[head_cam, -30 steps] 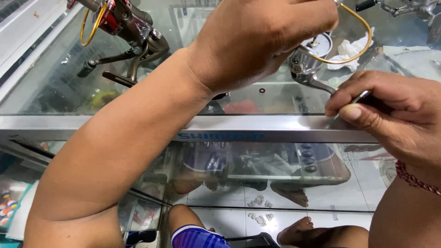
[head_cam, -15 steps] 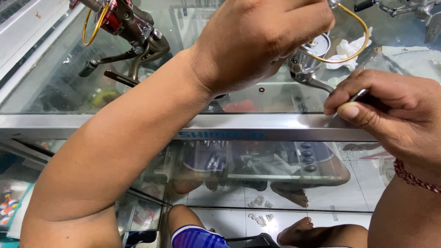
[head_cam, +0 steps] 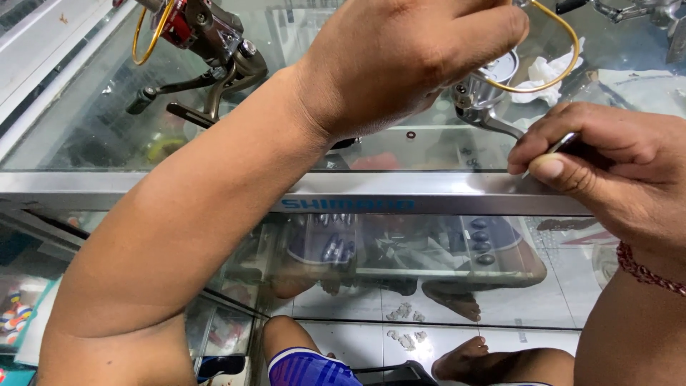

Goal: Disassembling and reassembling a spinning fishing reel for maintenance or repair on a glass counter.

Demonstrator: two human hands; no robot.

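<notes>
Reel held, tool poised

Since a second ago almost nothing moved: left hand [head_cam: 407,61] stays clamped around the silver spinning reel [head_cam: 486,89] upper centre, over the glass counter [head_cam: 86,136]. Right hand [head_cam: 607,168], right edge, still pinches a thin metal tool [head_cam: 554,149] just beside the reel foot, so work looks mid-step

Two reels [head_cam: 207,43] on counter [head_cam: 400,191] (glass)
</notes>
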